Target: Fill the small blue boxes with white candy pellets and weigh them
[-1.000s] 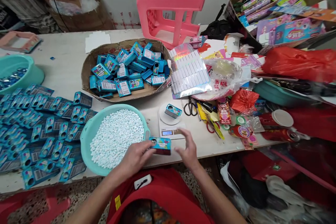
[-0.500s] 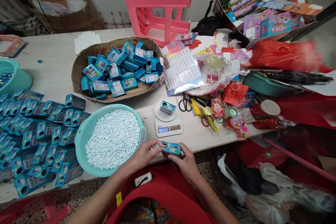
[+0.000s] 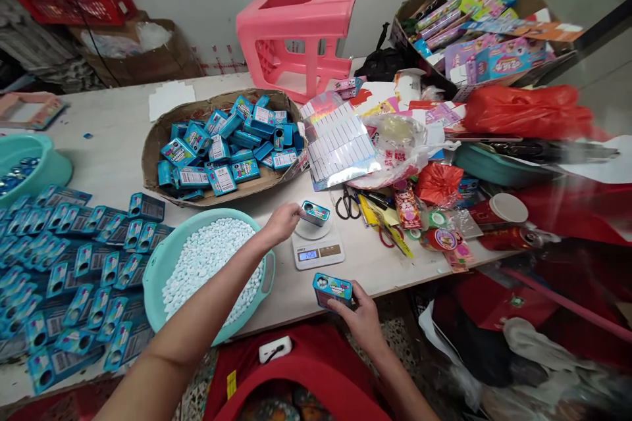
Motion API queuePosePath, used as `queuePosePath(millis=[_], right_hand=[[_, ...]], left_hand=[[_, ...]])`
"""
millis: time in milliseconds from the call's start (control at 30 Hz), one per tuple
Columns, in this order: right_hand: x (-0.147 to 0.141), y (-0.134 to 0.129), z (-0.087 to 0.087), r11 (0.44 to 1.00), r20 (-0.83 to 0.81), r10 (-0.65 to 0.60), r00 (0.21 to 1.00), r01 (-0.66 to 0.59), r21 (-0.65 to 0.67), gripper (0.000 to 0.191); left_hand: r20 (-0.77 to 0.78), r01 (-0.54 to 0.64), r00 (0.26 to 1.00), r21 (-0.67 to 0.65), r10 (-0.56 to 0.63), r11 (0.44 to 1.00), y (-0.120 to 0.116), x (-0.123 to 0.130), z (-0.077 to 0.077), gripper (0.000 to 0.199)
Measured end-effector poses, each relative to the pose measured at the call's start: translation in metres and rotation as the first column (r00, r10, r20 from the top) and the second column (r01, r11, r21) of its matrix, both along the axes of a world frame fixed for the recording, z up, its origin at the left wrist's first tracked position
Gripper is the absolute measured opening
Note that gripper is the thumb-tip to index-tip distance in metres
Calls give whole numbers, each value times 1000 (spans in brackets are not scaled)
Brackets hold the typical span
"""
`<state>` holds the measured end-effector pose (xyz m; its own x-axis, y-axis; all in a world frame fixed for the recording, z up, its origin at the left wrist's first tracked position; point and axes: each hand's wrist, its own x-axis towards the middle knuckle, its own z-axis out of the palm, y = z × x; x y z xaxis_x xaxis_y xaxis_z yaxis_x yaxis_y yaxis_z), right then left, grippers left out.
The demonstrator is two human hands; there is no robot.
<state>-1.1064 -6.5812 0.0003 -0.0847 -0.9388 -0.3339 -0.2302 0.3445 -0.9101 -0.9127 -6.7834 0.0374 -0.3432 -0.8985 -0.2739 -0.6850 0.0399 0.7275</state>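
Note:
My left hand (image 3: 284, 222) reaches to the kitchen scale (image 3: 320, 253), its fingers closed at the left end of a small blue candy tin (image 3: 316, 212) over the weighing plate. That tin has a round hole in its top; whether it still rests on the plate I cannot tell. In front of the scale, my right hand (image 3: 364, 317) grips another blue candy tin (image 3: 332, 288), tilted, with white candies showing in its hole. Left of the scale stands a turquoise basin (image 3: 270, 276) of white candies (image 3: 207, 256), partly covered by my left forearm.
Many open blue tins (image 3: 99, 270) stand in rows at the left. Behind the basin, a cut-down cardboard box (image 3: 148, 161) holds more tins. Scissors (image 3: 348, 202), a sticker sheet (image 3: 340, 138), bags and cups crowd the right. A pink stool (image 3: 301, 26) lies at the back.
My left hand has left the tin in my right hand and moved up to the one on the scale. My right hand has shifted slightly right and down with its tin.

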Motion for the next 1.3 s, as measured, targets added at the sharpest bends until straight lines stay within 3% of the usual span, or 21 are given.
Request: queuePosePath(millis=[100,267,367,533,600,667,733,800,900,1000,1067,1133,1200,1300], right_hand=[[-4,6,-4,999,17,-44,999,44,2,29],[-12,16,-10,994,40,-110,993,109,13,27],[-15,17,-12,988,47,-151,987,150,20,29],[-12,13,-13,987,2,-159,987,159,18,30],[-10,11,-12,988,15,-154,988,154,15,30],[-7,9,-11,988,34,-154,987,153,18,31],[-5,6,-11,988,42,-156,987,155,26,32],[-3,4,-11,987,42,-161,986,160,30,32],[2,0,-10,987,39,-159,986,158,27,33],[9,-3,-7,990,20,-137,990,136,31,36],[13,-4,-7,989,-21,-139,990,140,48,40],[16,-8,-8,985,-69,-149,986,154,74,45],[19,-14,-11,984,-92,-137,986,147,104,50],[28,-27,-10,978,-115,-115,987,133,158,53]], left_hand=[[186,130,977,-144,-103,981,-28,-22,0,27],[267,208,951,-174,-157,962,-37,-29,-8,33],[255,187,958,-195,-134,963,-41,-28,-11,33],[58,40,998,-138,-32,990,-47,-29,-3,20],[54,27,998,-92,-22,995,-41,-14,6,15],[183,104,979,-69,-90,992,-27,15,17,15],[381,215,904,-10,-195,977,-11,49,29,15],[480,267,840,46,-255,963,2,73,37,16],[370,226,909,-58,-190,972,4,66,36,32],[60,125,991,-160,-117,979,-5,13,19,50],[-177,52,982,-77,-65,996,-14,-20,3,39],[-196,-5,981,-68,-9,998,-21,-29,-8,25],[-172,-36,985,-139,12,990,-20,-9,-6,23],[-124,-148,985,-260,118,954,-2,69,31,37]])
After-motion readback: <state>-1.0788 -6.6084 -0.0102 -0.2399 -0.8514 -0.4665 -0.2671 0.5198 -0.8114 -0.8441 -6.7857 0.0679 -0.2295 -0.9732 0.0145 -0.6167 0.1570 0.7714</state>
